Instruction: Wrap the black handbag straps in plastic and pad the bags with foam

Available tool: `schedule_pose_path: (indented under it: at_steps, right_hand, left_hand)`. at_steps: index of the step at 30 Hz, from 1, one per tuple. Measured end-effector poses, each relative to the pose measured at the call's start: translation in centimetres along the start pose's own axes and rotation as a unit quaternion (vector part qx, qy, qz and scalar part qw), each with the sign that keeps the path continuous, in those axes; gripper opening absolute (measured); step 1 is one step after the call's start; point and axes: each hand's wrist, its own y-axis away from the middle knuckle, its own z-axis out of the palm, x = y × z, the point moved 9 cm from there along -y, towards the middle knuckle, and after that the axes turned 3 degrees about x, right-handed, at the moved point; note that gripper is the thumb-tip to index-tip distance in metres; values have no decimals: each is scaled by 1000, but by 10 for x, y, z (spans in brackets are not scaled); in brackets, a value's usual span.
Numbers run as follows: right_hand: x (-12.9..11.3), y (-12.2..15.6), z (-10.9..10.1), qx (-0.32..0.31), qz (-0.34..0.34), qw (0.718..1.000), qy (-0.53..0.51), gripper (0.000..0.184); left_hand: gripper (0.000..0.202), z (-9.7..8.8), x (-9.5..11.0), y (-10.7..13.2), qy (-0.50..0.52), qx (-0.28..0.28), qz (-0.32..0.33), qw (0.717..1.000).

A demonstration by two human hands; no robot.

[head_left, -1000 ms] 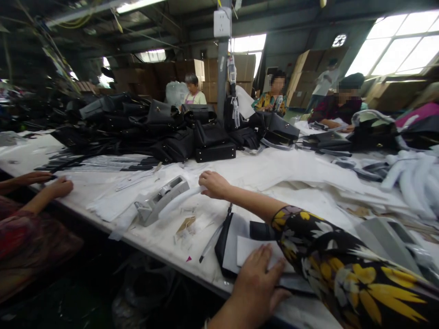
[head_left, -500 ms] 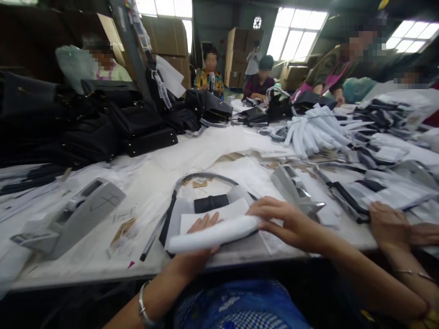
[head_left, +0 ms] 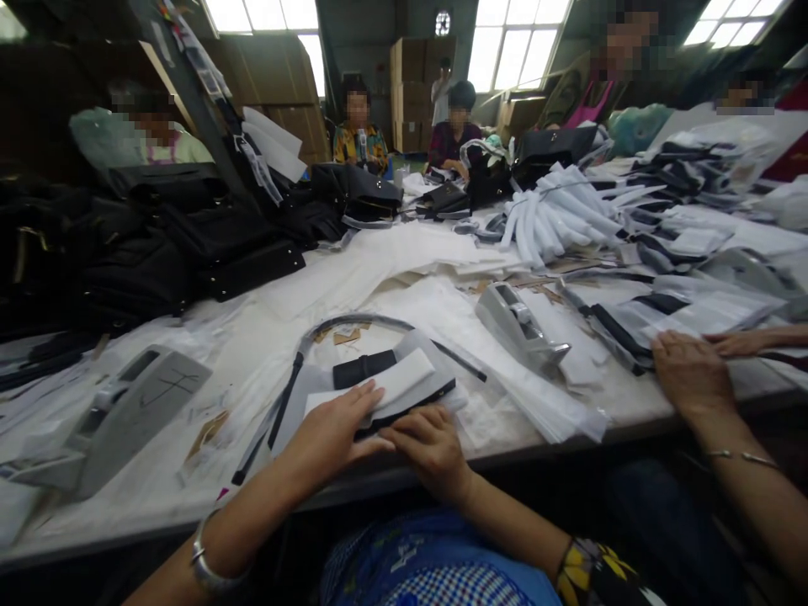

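Observation:
A black handbag (head_left: 447, 389), partly wrapped in translucent sheeting, lies flat before me, its grey-wrapped strap (head_left: 353, 320) looping out behind. Across it rests a white padding roll (head_left: 410, 379), apparently flattened, beside a dark flap or strap piece (head_left: 364, 367). My left hand (head_left: 350, 412) presses on the white padding with fingers stretched out and the thumb pointing right. At the bag's near edge, my right hand (head_left: 435, 446) has its fingers curled in a pinch along the black rim. The fingertips of that hand are partly hidden.
Grey tape dispensers (head_left: 151, 412) stand left and right of the bag. Clear plastic bags (head_left: 536, 396) hang near the table edge. Black handbags (head_left: 246, 244) pile up at left, and white rolls (head_left: 561, 215) lie bundled behind. A co-worker's hands (head_left: 691, 370) work at right.
The white roll has gone from across my hands down onto the bag. My left hand has come out from under it to on top; my right hand has moved left and down to the rim.

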Motion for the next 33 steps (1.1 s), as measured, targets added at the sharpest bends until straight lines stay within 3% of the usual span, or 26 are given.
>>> schedule_pose_path:
  at_steps: [2,4,8,11,14,21,26,28,30,31,33]
  right_hand:
    - [0,1,9,26,-6,1000,-15,20]
    - [1,2,7,40,-16,999,-32,21]
    - [0,0,-21,26,-92,994,-47,31]
    - [13,-10,-38,-13,-97,995,10,45]
    - [28,-15,-32,-62,-90,993,54,47]
    - [43,-5,-20,4,-65,997,33,36]
    - [34,1,-47,43,-55,997,-23,36]
    - [40,10,-65,74,14,994,-75,30]
    - [59,25,-70,67,150,976,-142,24]
    - [69,34,-65,39,230,955,-182,25]
    - [82,55,-44,-41,370,886,-278,33]
  left_hand:
    - [74,5,5,6,-30,21,3,999]
    - [70,13,10,12,-67,56,9,996]
    - [57,27,16,22,-123,137,12,983]
    - [55,32,18,26,-137,166,13,976]
    - [59,32,20,26,-144,158,4,977]
    - [41,32,42,3,-150,114,-22,982]
    - [53,42,47,-2,-151,127,12,980]
    - [60,46,43,0,-152,128,10,980]
    - [62,49,41,3,-150,127,10,981]
    - [62,49,40,4,-149,128,8,981]
    - [62,50,39,5,-151,136,8,979]
